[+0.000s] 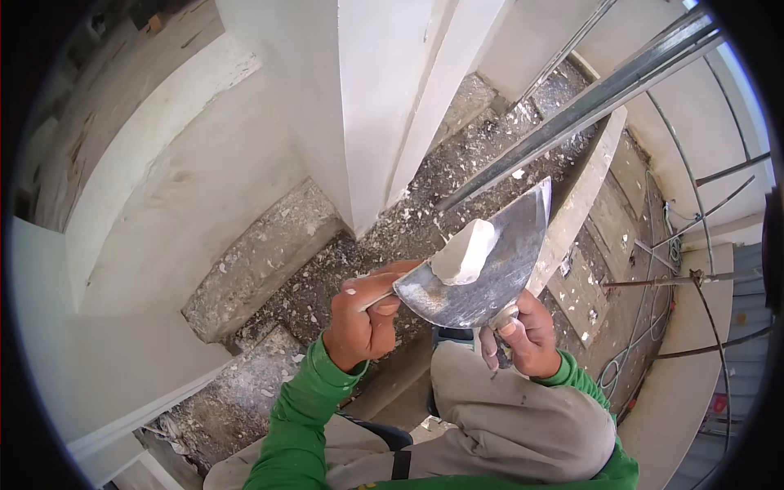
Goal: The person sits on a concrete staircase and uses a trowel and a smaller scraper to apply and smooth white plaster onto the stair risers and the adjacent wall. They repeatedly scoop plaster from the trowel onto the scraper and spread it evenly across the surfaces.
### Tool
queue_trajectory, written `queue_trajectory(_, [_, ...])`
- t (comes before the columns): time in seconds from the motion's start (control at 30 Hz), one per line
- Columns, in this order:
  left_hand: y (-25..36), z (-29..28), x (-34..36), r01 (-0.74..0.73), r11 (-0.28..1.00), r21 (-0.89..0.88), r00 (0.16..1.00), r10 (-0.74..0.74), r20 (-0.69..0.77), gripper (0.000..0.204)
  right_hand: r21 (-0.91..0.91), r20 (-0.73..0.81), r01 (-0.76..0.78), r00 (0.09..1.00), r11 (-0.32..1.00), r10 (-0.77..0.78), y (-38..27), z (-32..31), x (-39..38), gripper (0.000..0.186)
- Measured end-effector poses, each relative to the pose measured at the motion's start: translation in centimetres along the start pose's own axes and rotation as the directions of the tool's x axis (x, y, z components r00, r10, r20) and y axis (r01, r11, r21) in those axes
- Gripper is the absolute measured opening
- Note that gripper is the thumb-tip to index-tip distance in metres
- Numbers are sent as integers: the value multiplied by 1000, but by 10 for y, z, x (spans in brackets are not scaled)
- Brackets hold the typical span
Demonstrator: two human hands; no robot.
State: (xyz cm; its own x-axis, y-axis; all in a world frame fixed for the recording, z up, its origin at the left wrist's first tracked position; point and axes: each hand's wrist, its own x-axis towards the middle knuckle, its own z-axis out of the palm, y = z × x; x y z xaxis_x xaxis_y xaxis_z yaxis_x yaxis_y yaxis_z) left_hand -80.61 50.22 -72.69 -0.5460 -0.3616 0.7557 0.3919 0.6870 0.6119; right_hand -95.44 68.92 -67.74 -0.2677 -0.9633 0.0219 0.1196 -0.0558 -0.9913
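Observation:
My right hand (531, 339) is closed round the short handle of a wide putty knife (514, 265). Its broad, rounded grey metal blade is scuffed and smeared with white. A thick lump of white putty (467, 253) sits on the blade. My left hand (363, 318) is closed at the blade's left corner, pinching a thin, pale-edged tool (378, 300) whose kind I cannot make out. White smudges mark the fingers of both hands.
A white pillar (384, 98) and a curved white wall (196, 171) stand ahead and left. A slanting metal pole (588, 106) crosses the upper right. Debris litters the floor (282, 298). Metal rods (678, 280) and a hose (625, 359) lie right.

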Motion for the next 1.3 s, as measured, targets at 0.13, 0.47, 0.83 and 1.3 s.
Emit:
queue_trajectory(0.13, [-31,-13,-35,613,789,51,767,-609,200,18,-486,-54,205,963,850,-264,-12,-19,-4,27])
queue_trajectory(0.47, [9,18,14,620,-119,-776,326,-860,392,17,-892,330,418,863,174,-382,42,-84,31,58])
queue_trajectory(0.83, [-100,-142,-35,618,542,-570,545,-818,-186,28,-874,-206,-132,972,467,-112,112,-142,-58,43])
queue_trajectory(1.3, [-317,-54,-134,853,503,-139,353,-753,-555,46,-895,17,-36,993,445,115,130,-106,-63,49])
